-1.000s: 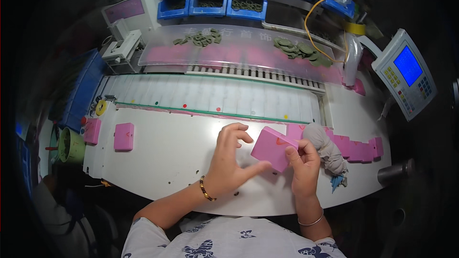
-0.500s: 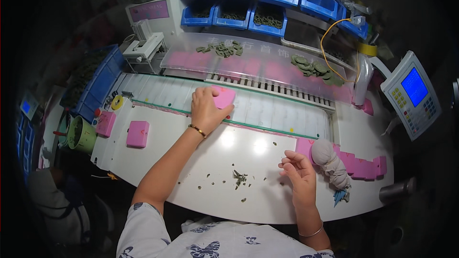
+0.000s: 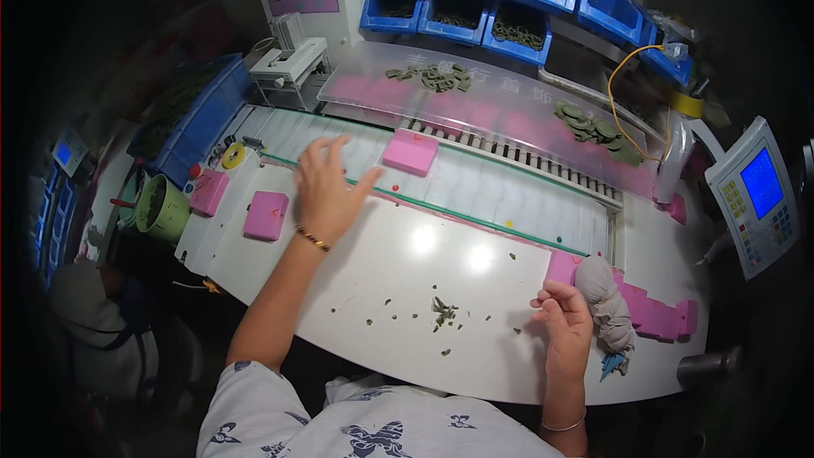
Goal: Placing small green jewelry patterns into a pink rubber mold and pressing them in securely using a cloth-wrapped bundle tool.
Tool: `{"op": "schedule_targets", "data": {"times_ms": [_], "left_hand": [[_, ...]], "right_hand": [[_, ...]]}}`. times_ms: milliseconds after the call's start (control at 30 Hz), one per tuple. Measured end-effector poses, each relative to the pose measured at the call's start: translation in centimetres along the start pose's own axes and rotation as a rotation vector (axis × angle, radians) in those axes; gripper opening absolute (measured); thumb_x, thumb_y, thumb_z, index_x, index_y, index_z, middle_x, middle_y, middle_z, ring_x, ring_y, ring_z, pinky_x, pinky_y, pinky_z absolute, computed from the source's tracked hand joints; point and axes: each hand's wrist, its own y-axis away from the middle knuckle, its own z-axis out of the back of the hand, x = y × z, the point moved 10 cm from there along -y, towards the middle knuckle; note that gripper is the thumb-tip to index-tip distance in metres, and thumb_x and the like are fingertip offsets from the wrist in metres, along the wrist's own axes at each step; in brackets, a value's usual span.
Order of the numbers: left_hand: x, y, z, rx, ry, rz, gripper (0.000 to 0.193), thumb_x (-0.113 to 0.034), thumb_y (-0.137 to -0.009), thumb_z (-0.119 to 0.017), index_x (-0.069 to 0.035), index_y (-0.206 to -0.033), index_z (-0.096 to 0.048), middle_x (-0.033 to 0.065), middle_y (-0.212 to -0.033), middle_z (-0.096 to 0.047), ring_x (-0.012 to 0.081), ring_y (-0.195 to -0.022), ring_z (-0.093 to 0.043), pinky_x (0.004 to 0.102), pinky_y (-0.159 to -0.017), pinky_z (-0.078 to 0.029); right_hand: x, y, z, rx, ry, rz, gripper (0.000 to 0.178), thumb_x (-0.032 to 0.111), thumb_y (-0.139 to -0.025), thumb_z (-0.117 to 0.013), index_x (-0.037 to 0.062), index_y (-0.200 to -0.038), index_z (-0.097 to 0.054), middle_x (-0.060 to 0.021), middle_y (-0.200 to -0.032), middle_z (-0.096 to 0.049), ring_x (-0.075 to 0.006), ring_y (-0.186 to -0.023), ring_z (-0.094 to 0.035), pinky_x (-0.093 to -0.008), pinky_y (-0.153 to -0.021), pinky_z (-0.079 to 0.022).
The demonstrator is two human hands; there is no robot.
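A pink rectangular block (image 3: pixel 410 153) lies on the white slatted conveyor belt (image 3: pixel 475 187). My left hand (image 3: pixel 331 191) is just left of that block, over the belt's near edge, with its fingers spread and nothing in them. At the right, my right hand (image 3: pixel 563 318) hovers over the white table with loosely bent fingers and no object visible in them. Beside it stands a grey cloth-wrapped bundle (image 3: pixel 604 297) with a blue tip. A row of pink blocks (image 3: pixel 651 309) runs behind and to the right of the bundle.
Two more pink blocks, one on the table (image 3: pixel 266 215) and one by the belt's end (image 3: pixel 209 192), sit at left. Green scraps (image 3: pixel 443 312) litter the white table (image 3: pixel 381 263). A clear shelf (image 3: pixel 509 93) with green pieces, blue bins (image 3: pixel 517 34) and a control panel (image 3: pixel 755 191) surround the belt.
My left hand has let go of the pink block on the belt and drawn back to its left, fingers spreading. My right hand stays near the grey bundle, its fingers a little more bent.
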Motion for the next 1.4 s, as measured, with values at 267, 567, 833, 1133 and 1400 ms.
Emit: {"op": "schedule_targets", "data": {"times_ms": [267, 567, 833, 1133, 1400], "left_hand": [[15.1, 6.7, 5.2, 0.223, -0.251, 0.426, 0.078, -0.035, -0.074, -0.077, -0.006, -0.139, -0.045, 0.0182, -0.133, -0.047, 0.0378, -0.122, -0.046, 0.0457, -0.107, -0.036], [-7.2, 8.4, -1.8, 0.538, 1.403, 0.32, 0.046, -0.013, -0.086, -0.072, -0.008, -0.126, -0.051, 0.0039, -0.111, -0.051, 0.0099, -0.097, -0.053, 0.0273, -0.084, -0.048], [-16.9, 14.5, -7.9, 0.979, 1.382, 0.253, 0.026, -0.025, -0.1, -0.054, -0.007, -0.119, -0.057, 0.006, -0.109, -0.057, 0.0143, -0.098, -0.054, 0.031, -0.088, -0.044], [-19.6, 12.9, -5.8, 0.778, 0.867, -0.434, 0.03, -0.02, -0.101, -0.045, -0.003, -0.121, -0.058, 0.0118, -0.11, -0.06, 0.0293, -0.101, -0.053, 0.0398, -0.095, -0.04], [-19.7, 12.6, -6.1, 0.889, 0.902, -0.415, 0.031, -0.017, -0.102, -0.042, -0.001, -0.125, -0.054, 0.0168, -0.114, -0.058, 0.0271, -0.103, -0.056, 0.0377, -0.094, -0.044]], "right_hand": [[1.0, -0.5, -0.4, 0.017, 0.022, 0.021, 0.028, 0.006, -0.094, -0.064, -0.0026, -0.12, -0.06, -0.0063, -0.104, -0.063, -0.014, -0.096, -0.063, -0.0244, -0.079, -0.051], [3.1, 0.8, -5.4, 0.168, 0.363, 0.195, 0.037, 0.0, -0.086, -0.071, 0.0011, -0.121, -0.06, -0.0084, -0.106, -0.064, -0.0164, -0.093, -0.062, -0.0262, -0.077, -0.051], [6.3, 1.4, -3.6, 0.06, 0.752, 0.633, 0.036, -0.007, -0.077, -0.072, 0.0007, -0.109, -0.057, -0.0146, -0.096, -0.061, -0.0254, -0.078, -0.063, -0.0331, -0.069, -0.053], [6.1, 0.9, -5.8, 0.096, 1.092, 0.775, 0.032, -0.002, -0.072, -0.073, 0.003, -0.101, -0.061, -0.0107, -0.097, -0.058, -0.028, -0.087, -0.059, -0.0367, -0.075, -0.05], [6.6, 1.5, -8.3, 0.276, 1.206, 0.945, 0.019, 0.002, -0.07, -0.066, 0.0028, -0.089, -0.06, -0.0094, -0.092, -0.06, -0.0268, -0.082, -0.058, -0.036, -0.07, -0.049]]}}
